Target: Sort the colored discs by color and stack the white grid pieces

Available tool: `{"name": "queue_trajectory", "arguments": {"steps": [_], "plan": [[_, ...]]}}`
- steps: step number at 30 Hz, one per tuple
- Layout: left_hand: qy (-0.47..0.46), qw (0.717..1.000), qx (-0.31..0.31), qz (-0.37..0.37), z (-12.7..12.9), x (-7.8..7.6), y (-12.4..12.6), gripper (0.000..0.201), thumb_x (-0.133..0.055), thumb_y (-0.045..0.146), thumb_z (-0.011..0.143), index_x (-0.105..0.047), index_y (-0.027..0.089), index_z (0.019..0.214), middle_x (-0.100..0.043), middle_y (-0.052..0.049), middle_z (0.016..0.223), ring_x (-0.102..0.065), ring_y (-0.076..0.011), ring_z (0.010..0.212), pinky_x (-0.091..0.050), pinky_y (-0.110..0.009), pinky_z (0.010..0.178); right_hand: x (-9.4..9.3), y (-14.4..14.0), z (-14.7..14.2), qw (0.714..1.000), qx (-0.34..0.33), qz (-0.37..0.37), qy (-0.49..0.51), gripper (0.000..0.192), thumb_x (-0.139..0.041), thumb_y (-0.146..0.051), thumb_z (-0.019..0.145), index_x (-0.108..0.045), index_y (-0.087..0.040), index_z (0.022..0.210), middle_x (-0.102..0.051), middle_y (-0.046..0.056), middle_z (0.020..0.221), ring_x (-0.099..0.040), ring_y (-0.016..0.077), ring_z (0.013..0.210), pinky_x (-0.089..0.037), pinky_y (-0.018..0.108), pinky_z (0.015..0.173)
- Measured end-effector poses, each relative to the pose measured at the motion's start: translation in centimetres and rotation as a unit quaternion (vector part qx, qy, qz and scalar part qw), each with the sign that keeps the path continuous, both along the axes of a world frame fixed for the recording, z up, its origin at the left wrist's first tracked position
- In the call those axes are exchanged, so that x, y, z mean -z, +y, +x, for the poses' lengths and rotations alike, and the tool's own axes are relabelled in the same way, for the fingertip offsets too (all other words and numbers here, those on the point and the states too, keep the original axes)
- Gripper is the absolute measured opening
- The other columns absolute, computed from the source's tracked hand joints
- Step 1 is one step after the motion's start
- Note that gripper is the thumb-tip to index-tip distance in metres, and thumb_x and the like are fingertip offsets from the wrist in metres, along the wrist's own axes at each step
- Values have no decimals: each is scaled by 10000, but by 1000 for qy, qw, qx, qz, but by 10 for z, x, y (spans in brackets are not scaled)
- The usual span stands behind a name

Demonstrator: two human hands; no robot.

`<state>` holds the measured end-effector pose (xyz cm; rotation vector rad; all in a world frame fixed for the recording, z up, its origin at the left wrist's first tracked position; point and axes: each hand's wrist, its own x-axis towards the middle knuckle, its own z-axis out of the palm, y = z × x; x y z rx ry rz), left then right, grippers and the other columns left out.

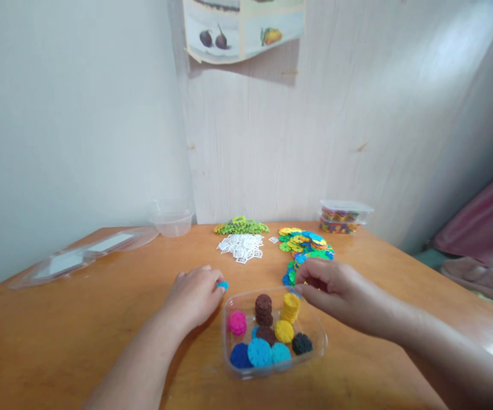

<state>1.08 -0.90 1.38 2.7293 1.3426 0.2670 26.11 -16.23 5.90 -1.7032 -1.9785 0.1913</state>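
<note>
A clear plastic tray on the wooden table holds short stacks of round toothed discs: brown, yellow, pink, blue and black. My left hand rests left of the tray and pinches a light blue disc at its fingertips. My right hand hovers over the tray's far right corner, fingers curled beside the yellow stack; whether it holds a disc is hidden.
A loose pile of mixed coloured discs lies behind the tray. White pieces and green pieces lie further back. A lidded box of pieces, an empty clear tub and plastic lids stand near the wall.
</note>
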Motion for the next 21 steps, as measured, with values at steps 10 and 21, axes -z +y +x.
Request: {"name": "queue_trajectory", "arguments": {"steps": [10,21], "plan": [[-34,999,12,-11,0,21,18,196,-516,348,849,-658,231,918,-615,-54,956,-592,-180,879,-383,-260,690,26,4,26,989,95,60,100,192,-508,-330,869,-580,-188,762,-501,-33,627,-443,116,579,-339,227,509],[-165,982,-33,-83,-1,29,30,114,-518,301,796,-543,201,845,-618,18,744,-567,-136,688,-387,-235,615,33,8,21,983,91,82,134,192,-515,-324,863,-574,-188,740,-521,-26,617,-471,117,573,-343,221,501]]}}
